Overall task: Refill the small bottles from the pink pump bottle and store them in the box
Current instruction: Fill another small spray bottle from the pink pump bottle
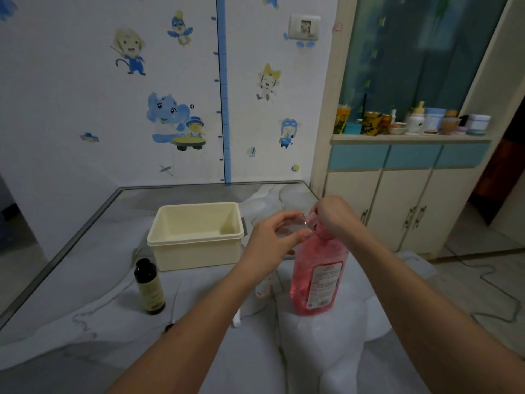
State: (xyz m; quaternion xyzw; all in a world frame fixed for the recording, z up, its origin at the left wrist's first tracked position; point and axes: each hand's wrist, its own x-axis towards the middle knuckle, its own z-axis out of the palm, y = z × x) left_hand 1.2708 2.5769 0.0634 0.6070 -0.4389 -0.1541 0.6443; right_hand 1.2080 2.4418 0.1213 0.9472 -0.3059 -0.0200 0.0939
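Head view: left hand (272, 234) grips a small clear bottle (289, 228), fingers curled round it, held against the spout of the pink pump bottle (316, 275). Right hand (332, 216) sits on the pump head, fingers curled over it (looks like pressing, blurred). Pink bottle stands upright on the bench (85, 294). Cream box (196, 237) open, just left of the hands. Dark bottle (149, 285) stands in front of the box.
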